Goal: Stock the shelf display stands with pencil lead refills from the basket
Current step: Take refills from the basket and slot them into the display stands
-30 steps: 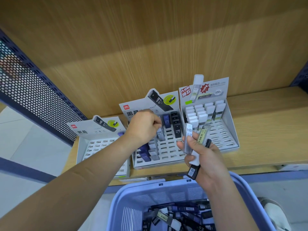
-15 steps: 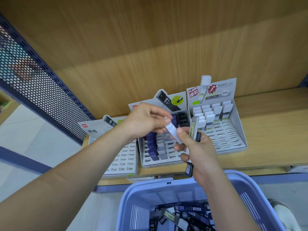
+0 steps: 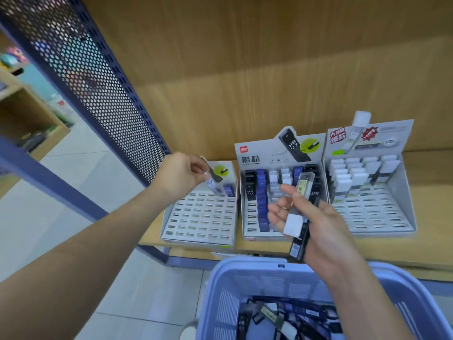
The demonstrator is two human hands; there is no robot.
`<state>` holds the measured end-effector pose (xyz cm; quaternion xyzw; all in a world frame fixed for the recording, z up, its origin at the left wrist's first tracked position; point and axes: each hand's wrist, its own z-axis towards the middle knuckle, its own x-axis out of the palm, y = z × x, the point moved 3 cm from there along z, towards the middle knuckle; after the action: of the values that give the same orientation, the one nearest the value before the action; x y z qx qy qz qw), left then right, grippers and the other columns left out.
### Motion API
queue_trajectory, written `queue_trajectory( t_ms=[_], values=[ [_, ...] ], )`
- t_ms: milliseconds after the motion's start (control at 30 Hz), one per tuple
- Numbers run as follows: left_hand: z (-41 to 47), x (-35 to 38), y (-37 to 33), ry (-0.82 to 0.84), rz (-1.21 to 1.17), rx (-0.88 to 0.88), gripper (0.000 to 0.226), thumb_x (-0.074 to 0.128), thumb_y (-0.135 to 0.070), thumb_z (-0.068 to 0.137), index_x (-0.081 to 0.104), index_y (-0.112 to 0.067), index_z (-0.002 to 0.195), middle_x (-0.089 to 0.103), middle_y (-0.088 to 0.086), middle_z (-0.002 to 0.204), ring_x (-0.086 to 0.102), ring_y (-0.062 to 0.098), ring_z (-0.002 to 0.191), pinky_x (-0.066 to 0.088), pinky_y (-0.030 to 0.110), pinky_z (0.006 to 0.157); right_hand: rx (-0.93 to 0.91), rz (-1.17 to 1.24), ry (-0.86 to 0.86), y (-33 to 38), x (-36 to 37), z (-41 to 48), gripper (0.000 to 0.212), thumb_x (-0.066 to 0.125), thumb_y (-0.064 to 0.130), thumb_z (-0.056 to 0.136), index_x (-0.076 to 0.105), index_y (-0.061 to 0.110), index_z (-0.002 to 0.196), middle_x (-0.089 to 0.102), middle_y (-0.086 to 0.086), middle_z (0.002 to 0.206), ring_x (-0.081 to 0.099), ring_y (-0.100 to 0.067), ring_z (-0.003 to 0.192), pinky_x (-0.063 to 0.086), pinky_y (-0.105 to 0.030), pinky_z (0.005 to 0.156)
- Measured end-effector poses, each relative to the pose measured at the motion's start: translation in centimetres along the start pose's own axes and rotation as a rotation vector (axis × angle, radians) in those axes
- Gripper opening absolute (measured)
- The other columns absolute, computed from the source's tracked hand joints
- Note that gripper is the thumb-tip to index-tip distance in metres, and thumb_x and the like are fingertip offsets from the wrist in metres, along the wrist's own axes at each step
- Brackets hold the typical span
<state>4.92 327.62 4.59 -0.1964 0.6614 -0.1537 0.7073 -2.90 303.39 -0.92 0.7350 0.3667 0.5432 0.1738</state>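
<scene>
Three white display stands sit side by side on the wooden shelf. My left hand (image 3: 182, 175) pinches a white-capped refill case (image 3: 212, 184) over the back rows of the left stand (image 3: 198, 217), which holds one blue case (image 3: 229, 189) at its back right. My right hand (image 3: 316, 224) holds a clear refill with a white cap (image 3: 297, 204) and a black case (image 3: 302, 239), in front of the middle stand (image 3: 247, 217). That middle stand carries black, blue and white cases. The right stand (image 3: 375, 212) has white cases in its back rows.
A lilac plastic basket (image 3: 259, 283) full of refill cases stands below the shelf edge, under my right arm. A dark perforated metal panel (image 3: 98, 94) closes the shelf's left side. The wooden shelf (image 3: 436, 200) continues to the right. Tiled floor lies at the left.
My left hand took the white-capped case from my right hand and carried it left, from the middle stand to the left stand. The view has shifted left.
</scene>
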Motion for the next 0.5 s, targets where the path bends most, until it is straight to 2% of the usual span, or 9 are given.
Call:
queue_trajectory(
  t_ms=[133,200,267,400,500],
  values=[
    [0.1,2.3,2.1,-0.003,0.028,0.037,0.011,0.075,-0.014,0.078,0.073,-0.019,0.088,0.069,-0.004,0.081,0.066,0.013,0.080,0.053,0.032,0.081,0.035,-0.036,0.028,-0.4,0.4,-0.1,0.028,0.049,0.018,0.099,0.064,0.006,0.119,0.074,-0.011,0.106,0.073,-0.032,0.094,0.062,-0.038,0.070],
    [0.4,3.1,2.5,-0.004,0.017,0.005,0.013,0.074,-0.018,0.080,0.073,-0.022,0.092,0.070,-0.005,0.087,0.065,0.011,0.081,0.053,0.031,0.080,0.039,-0.055,0.025,-0.6,0.4,0.0,0.029,0.047,0.020,0.100,0.064,0.009,0.120,0.074,-0.010,0.108,0.073,-0.032,0.094,0.062,-0.038,0.070],
    [0.5,3.9,2.1,0.005,0.045,0.026,0.015,0.071,-0.016,0.082,0.073,-0.017,0.097,0.071,-0.001,0.093,0.064,0.013,0.085,0.050,0.025,0.079,0.040,-0.057,0.015,-0.6,0.3,0.1,0.029,0.047,0.021,0.100,0.065,0.009,0.119,0.074,-0.010,0.108,0.073,-0.030,0.093,0.062,-0.037,0.069],
    [0.2,4.8,1.3,0.002,0.169,0.099,0.017,0.065,-0.017,0.088,0.072,-0.016,0.104,0.069,-0.002,0.102,0.060,0.013,0.095,0.029,0.011,0.063,0.039,-0.046,0.003,-0.5,-0.1,0.2,0.028,0.048,0.022,0.099,0.067,0.009,0.116,0.075,-0.011,0.105,0.074,-0.026,0.088,0.061,-0.036,0.066],
    [0.1,4.8,1.7,-0.024,0.183,0.133,0.020,0.061,-0.015,0.090,0.072,-0.014,0.107,0.068,0.000,0.110,0.059,0.016,0.102,0.026,0.010,0.065,0.034,-0.052,0.005,-0.4,-0.3,0.2,0.028,0.049,0.022,0.098,0.069,0.010,0.114,0.075,-0.011,0.103,0.074,-0.024,0.083,0.061,-0.034,0.064]
  ],
)
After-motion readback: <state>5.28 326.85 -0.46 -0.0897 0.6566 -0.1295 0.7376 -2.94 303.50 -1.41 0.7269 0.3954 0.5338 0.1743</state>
